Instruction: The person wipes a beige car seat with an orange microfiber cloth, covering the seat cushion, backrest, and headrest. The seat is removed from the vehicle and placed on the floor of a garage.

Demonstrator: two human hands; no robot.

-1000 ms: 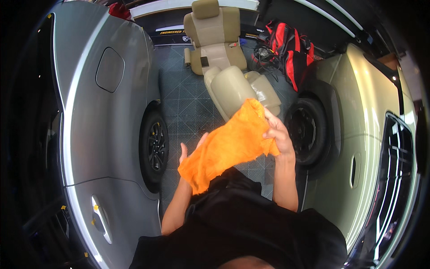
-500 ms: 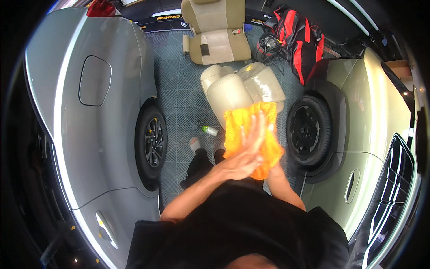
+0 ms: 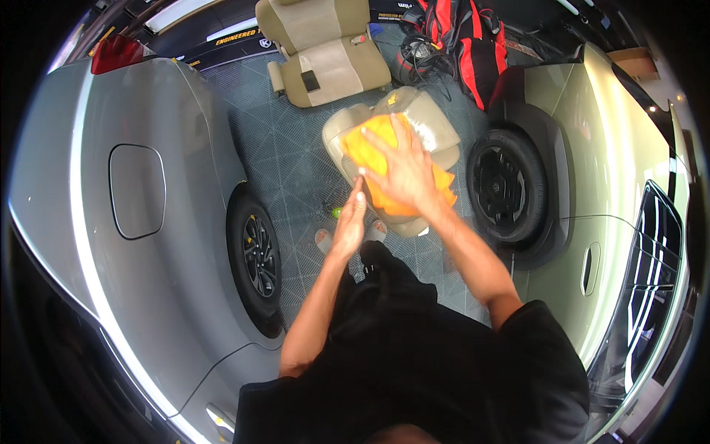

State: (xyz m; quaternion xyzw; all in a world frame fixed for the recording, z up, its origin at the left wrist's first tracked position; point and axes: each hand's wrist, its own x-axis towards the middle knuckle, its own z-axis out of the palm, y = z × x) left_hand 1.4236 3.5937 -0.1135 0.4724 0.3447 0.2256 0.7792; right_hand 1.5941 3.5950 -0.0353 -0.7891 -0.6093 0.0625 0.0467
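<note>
On the beige seat, I have the orange cloth under the right hand, fingers splayed, unclenched. Left hand extended beside it, apparently grasping nothing. I'd want palm flat, pressure even, cloth unbunched.

The orange cloth looks fuzzy and matt, the cream seat pad smooth with a sheen; beside me, grey car paint gleams over ribbed, plastic-looking flooring.

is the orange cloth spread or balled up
Spread: the orange cloth reaches well past the right hand, over the cream seat. Whether doubled, cannot tell.
</note>
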